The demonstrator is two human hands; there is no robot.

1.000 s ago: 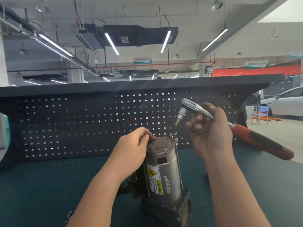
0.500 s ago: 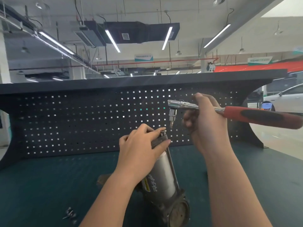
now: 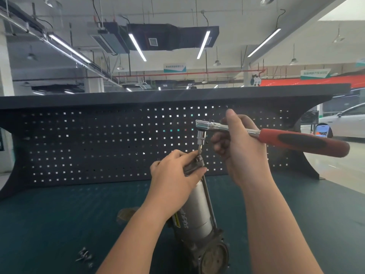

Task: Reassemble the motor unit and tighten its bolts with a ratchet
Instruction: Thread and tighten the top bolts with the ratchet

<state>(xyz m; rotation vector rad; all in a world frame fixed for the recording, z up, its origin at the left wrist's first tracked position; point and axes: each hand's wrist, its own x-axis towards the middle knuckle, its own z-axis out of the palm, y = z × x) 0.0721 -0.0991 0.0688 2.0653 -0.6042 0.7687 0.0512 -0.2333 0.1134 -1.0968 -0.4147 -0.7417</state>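
Left hand (image 3: 173, 175) is clasping the top of the motor (image 3: 194, 210) — tilted, standing mid-tabletop (image 3: 59, 224). Right hand (image 3: 243, 147) is gripping the ratchet (image 3: 266, 135) — bit resting on a top bolt (image 3: 199, 158). Loose hardware (image 3: 85, 256) lying near the front edge.

A vehicle workshop or training garage: a green-matted workbench (image 3: 59, 224) backed by a dark pegboard (image 3: 98, 145), exposed ducts (image 3: 171, 37) and strip lights (image 3: 263, 42) overhead, a white car (image 3: 347, 122) parked on the concrete floor beyond.
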